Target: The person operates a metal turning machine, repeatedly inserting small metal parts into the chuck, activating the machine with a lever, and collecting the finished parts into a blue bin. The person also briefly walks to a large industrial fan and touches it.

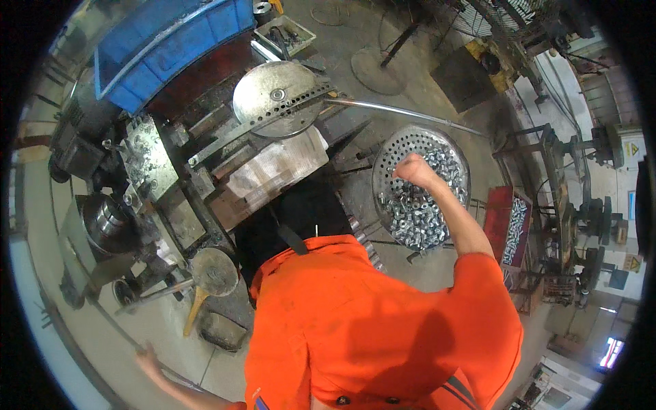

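My right hand (414,171) is closed over the upper left part of a round perforated metal basin (387,152). Small shiny metal fittings (424,222) are heaped in this basin. Whatever sits in the curled fingers, if anything, is hidden. At the lower left, my left hand (147,360) is wrapped round a long thin metal lever (113,323), which runs up toward the machine. Ahead of me, the machine carries a round steel disc (256,92) with a flat bar full of holes (294,104) across it.
A blue plastic crate (171,51) stands behind the machine. To the right, a red tray (499,213) holds more small metal parts. A yellow-handled round pan (215,271) and a dark scoop-like tray (223,331) lie at lower left. A fan (509,17) stands far right.
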The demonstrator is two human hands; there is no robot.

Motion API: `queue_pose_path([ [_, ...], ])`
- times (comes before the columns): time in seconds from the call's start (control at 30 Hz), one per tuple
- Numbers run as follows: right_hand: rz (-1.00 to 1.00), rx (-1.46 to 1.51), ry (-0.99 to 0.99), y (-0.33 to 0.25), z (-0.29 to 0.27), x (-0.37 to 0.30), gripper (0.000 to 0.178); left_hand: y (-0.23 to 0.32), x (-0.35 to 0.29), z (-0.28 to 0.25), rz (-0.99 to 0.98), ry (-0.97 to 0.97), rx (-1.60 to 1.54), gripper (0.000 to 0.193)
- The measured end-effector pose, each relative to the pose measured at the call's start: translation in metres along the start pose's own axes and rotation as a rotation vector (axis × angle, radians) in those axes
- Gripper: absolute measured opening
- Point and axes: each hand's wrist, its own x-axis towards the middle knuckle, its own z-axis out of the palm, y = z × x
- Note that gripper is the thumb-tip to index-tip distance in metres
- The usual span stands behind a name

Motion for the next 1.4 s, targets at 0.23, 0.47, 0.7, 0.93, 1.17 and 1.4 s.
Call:
queue_pose_path([
  [0.23, -0.032, 0.384, -0.076, -0.106, -0.003, 0.030, 0.022, 0.180, -0.106, 0.003, 0.536, -0.076, -0.162, 0.035],
  [0.47, -0.808, 0.760, -0.208, -0.295, 0.044, 0.060, 0.038, 0.312, -0.140, 0.130, 0.630, -0.585, -0.597, 0.027],
  [0.7, -1.199, 0.441, 0.112, -0.358, 0.084, 0.062, 0.033, 0.312, -0.157, 0.202, 0.225, -1.161, -1.466, 0.033],
  [0.93, -1.188, 0.375, 0.192, -0.373, 0.096, 0.051, 0.036, 0.311, -0.150, 0.197, 0.124, -1.199, -1.652, 0.031],
  [1.17, -1.148, 0.215, 0.109, -0.393, 0.092, 0.039, 0.035, 0.313, -0.139, 0.173, 0.631, -0.508, -1.119, 0.031],
  [1.4, -1.301, 0.062, -0.018, -0.415, 0.095, 0.050, 0.030, 0.301, -0.130, 0.140, 0.748, -0.184, -0.687, 0.036],
])
